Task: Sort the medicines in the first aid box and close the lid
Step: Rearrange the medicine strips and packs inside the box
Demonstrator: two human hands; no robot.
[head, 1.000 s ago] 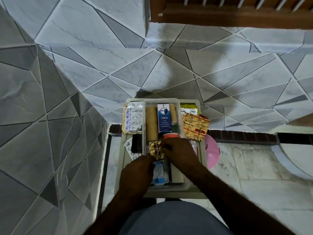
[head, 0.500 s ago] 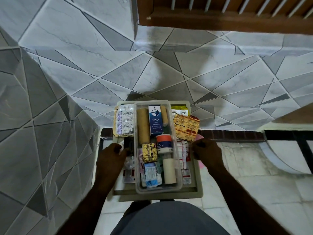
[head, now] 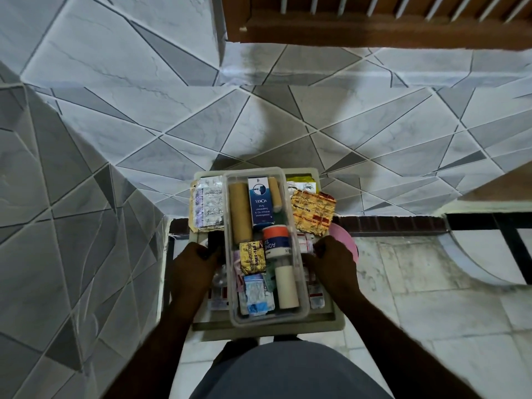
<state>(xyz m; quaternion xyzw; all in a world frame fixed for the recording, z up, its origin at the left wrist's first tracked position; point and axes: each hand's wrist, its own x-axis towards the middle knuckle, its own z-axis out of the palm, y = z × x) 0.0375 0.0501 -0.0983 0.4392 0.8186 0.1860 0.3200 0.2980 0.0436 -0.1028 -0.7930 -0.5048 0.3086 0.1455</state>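
Observation:
A clear plastic tray sits inside the beige first aid box. The tray holds a blue and white medicine carton, a tan bandage roll, an adhesive tape roll, a gold blister strip and a white tube. Silver pill strips lie in the box left of the tray, orange strips on its right. My left hand grips the tray's left side. My right hand grips its right side.
The box rests on a small stand in front of a tiled wall. A pink round object shows behind my right hand. A wooden window frame runs along the top. Pale floor tiles lie to the right.
Both hands left the items inside the tray, moved apart to its two sides, then closed in on its edges. The view shifted slightly.

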